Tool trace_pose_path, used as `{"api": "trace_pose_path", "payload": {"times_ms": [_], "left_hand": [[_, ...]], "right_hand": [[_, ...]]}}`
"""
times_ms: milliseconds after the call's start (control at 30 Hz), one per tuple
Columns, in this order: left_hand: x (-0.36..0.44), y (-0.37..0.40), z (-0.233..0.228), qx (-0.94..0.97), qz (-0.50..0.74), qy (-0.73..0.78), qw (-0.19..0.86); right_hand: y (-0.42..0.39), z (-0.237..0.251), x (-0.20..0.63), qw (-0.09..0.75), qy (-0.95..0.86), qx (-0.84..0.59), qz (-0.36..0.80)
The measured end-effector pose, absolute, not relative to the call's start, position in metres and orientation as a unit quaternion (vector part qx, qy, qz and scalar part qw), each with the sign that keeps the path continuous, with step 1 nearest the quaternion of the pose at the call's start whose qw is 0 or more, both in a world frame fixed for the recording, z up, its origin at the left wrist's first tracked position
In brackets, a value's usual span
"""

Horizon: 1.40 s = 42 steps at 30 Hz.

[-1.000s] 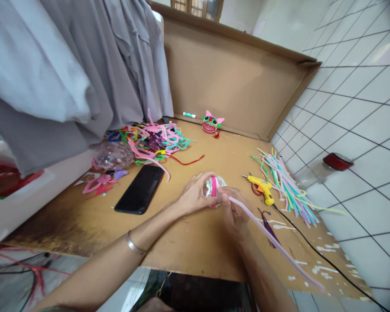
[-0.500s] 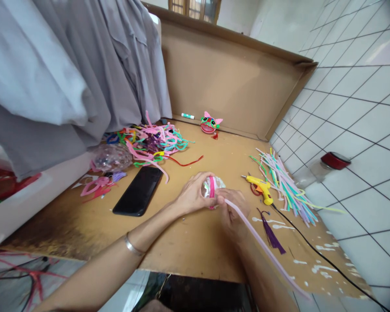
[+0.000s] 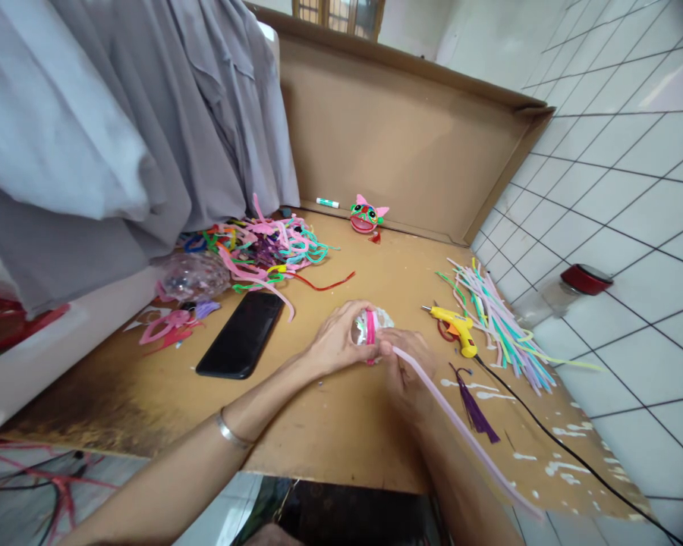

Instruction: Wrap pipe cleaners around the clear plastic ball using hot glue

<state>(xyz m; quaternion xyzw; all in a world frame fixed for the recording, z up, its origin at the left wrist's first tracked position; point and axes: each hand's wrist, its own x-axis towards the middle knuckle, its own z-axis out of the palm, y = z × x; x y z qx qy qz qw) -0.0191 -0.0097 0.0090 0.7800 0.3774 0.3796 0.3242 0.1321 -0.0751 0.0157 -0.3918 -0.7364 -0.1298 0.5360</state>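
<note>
My left hand is closed around a small round craft piece, shiny and whitish with a bright pink band across it. Pinched in my right hand is a pale pink pipe cleaner, its near end pressed against the right side of that piece. The pipe cleaner's long tail runs down over my right forearm toward the lower right. Fingers hide much of the round piece, so its full form cannot be made out.
To the right lie a yellow glue gun with a black cord, a purple tassel and a bundle of pipe cleaners. A black phone and tangled pipe cleaners are at left. A lion-head figure stands by the cardboard wall.
Almost nothing differs. Both hands keep the same hold on the round piece and the pipe cleaner; the whole view has shifted very slightly.
</note>
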Motion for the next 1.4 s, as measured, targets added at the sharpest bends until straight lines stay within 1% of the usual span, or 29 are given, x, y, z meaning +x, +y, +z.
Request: {"api": "trace_pose_path", "payload": {"times_ms": [300, 700, 900, 1067, 1267, 1400], "left_hand": [[-0.019, -0.008, 0.009, 0.779, 0.377, 0.38, 0.328], [-0.023, -0.004, 0.003, 0.798, 0.376, 0.342, 0.323], [-0.025, -0.002, 0.002, 0.81, 0.353, 0.34, 0.322], [-0.026, -0.001, 0.002, 0.824, 0.337, 0.342, 0.3], [-0.024, -0.002, -0.001, 0.82, 0.369, 0.311, 0.31], [-0.021, -0.005, 0.0, 0.811, 0.384, 0.319, 0.306]], "right_hand": [[-0.075, 0.015, 0.13, 0.553, -0.719, -0.406, -0.11], [-0.074, 0.017, 0.131, 0.54, -0.726, -0.407, -0.127], [-0.076, 0.019, 0.131, 0.542, -0.726, -0.405, -0.124], [-0.076, 0.018, 0.13, 0.551, -0.722, -0.405, -0.108], [-0.076, 0.016, 0.131, 0.556, -0.72, -0.403, -0.102], [-0.077, 0.018, 0.131, 0.55, -0.726, -0.403, -0.095]]}}
